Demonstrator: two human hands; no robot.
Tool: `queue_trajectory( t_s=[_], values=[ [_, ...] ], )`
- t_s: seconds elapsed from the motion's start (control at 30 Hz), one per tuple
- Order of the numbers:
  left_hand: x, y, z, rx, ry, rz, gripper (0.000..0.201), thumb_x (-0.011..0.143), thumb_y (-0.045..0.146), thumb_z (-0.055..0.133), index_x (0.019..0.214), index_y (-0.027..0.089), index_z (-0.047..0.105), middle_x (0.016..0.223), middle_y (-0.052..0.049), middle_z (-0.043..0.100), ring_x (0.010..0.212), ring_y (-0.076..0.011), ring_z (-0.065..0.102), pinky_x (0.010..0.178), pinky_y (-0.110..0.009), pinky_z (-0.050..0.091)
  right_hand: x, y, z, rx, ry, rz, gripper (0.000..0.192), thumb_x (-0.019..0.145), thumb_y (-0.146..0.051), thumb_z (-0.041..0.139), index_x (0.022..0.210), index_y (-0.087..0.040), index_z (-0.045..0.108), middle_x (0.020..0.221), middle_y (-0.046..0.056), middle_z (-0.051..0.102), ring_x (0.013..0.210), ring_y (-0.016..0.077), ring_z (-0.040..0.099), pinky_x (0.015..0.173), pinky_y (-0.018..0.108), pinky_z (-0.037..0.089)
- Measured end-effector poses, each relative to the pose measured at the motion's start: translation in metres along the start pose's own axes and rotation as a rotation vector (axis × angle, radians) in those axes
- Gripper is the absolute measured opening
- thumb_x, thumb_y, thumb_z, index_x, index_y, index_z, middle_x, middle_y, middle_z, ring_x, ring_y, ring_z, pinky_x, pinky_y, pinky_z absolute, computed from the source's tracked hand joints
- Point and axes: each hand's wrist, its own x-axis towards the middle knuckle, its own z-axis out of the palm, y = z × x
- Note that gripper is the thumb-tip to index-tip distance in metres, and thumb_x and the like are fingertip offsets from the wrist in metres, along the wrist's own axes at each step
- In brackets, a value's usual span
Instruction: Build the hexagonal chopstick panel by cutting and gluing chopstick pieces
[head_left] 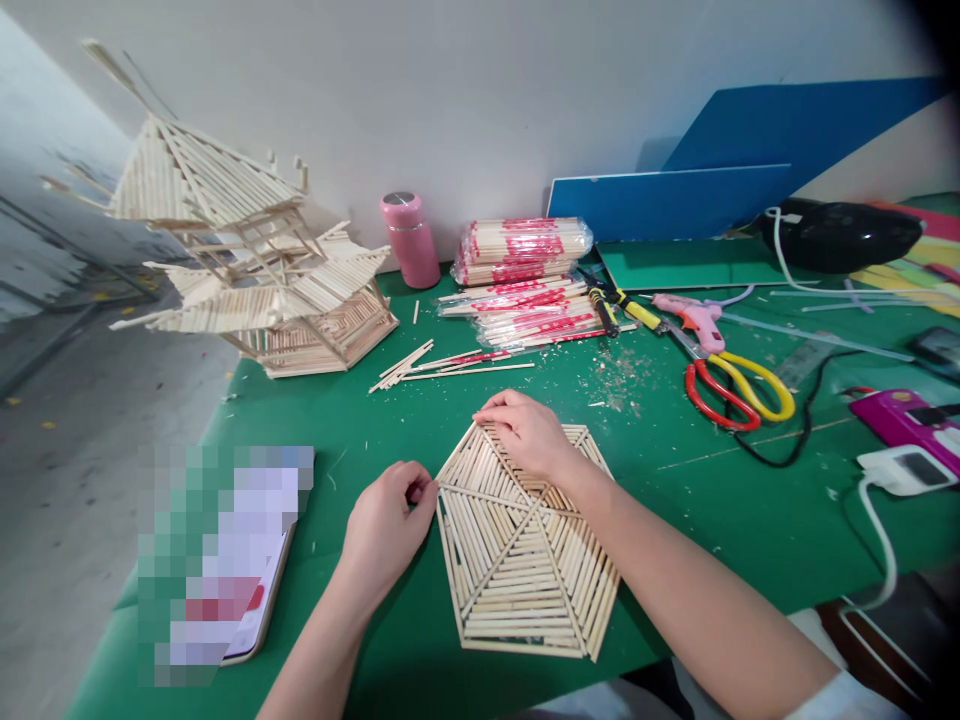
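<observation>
A flat hexagonal panel (pixel 517 560) made of glued wooden sticks lies on the green table (pixel 675 500) in front of me. My right hand (pixel 529 432) rests palm down on the panel's far part, fingers pressing near its top left edge. My left hand (pixel 390 520) is curled at the panel's left corner, fingertips pinching at that edge. Whether it grips a loose stick cannot be told.
A wooden stick pagoda model (pixel 255 260) stands at the far left. Loose sticks (pixel 420 368), packs of chopsticks (pixel 525 280), a pink bottle (pixel 411 240), a glue gun (pixel 694 318), scissors (pixel 739 390), cables and a phone (pixel 259 600) lie around.
</observation>
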Motion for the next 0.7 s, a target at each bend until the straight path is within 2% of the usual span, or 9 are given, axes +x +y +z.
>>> queue_trajectory(
  t_s=[0.47, 0.7],
  values=[
    [-0.0012, -0.0004, 0.0011, -0.016, 0.023, 0.011, 0.017, 0.073, 0.029, 0.040, 0.061, 0.020, 0.047, 0.060, 0.001, 0.047, 0.054, -0.0134, 0.044, 0.051, -0.023, 0.031, -0.0001, -0.0020, -0.0010, 0.031, -0.008, 0.021, 0.031, 0.079, -0.009, 0.042, 0.090, -0.024, 0.067, 0.095, 0.002, 0.062, 0.086, 0.0138, 0.056, 0.075, 0.028, 0.043],
    [-0.0013, 0.0007, -0.0019, -0.028, 0.028, 0.035, 0.019, 0.074, 0.031, 0.039, 0.061, 0.020, 0.047, 0.059, 0.001, 0.048, 0.054, -0.0140, 0.045, 0.050, -0.023, 0.032, -0.0009, -0.0014, 0.0016, 0.071, 0.038, -0.001, 0.032, 0.077, -0.007, 0.043, 0.091, -0.022, 0.067, 0.095, 0.003, 0.062, 0.086, 0.0142, 0.057, 0.075, 0.027, 0.044]
  ],
)
